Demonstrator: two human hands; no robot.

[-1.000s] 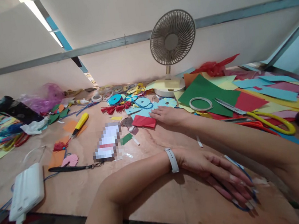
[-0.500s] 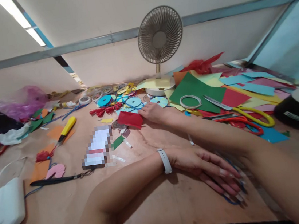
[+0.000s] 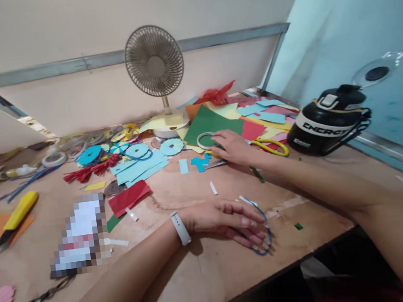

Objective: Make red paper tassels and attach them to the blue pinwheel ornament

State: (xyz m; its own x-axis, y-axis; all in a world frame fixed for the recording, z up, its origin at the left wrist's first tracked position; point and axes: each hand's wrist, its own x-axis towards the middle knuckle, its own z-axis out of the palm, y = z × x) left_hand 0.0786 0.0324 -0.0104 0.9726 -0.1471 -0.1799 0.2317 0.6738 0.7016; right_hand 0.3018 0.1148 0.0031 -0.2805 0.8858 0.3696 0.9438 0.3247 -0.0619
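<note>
My left hand (image 3: 229, 221), with a pale watch band (image 3: 180, 228) at the wrist, rests low over the table, fingers loosely curled. A thin blue cord (image 3: 268, 229) loops out from its fingertips. Farther off, my right hand (image 3: 234, 147) is palm down, fingers apart, at the edge of a roll of tape (image 3: 200, 143). Beneath it a scissor blade (image 3: 215, 164) shows; the rest of that pair is hidden. Yellow scissor handles (image 3: 273, 147) stick out beyond the wrist. Small blue paper cutouts (image 3: 200, 163) lie beside the blade. Red paper (image 3: 130, 198) lies left of my hands.
A fan (image 3: 155, 65) stands at the back beside green paper (image 3: 211, 125) and other coloured sheets. A black jug (image 3: 326, 127) is at right. Left are a phone (image 3: 80, 231), a yellow cutter (image 3: 20, 212), blue paper strips (image 3: 142, 168) and red tassels (image 3: 90, 170).
The view has turned right. My right hand has moved from the red and blue papers to the tape and scissors. The red paper lies nearer, baring the blue strips. My left hand keeps the cord.
</note>
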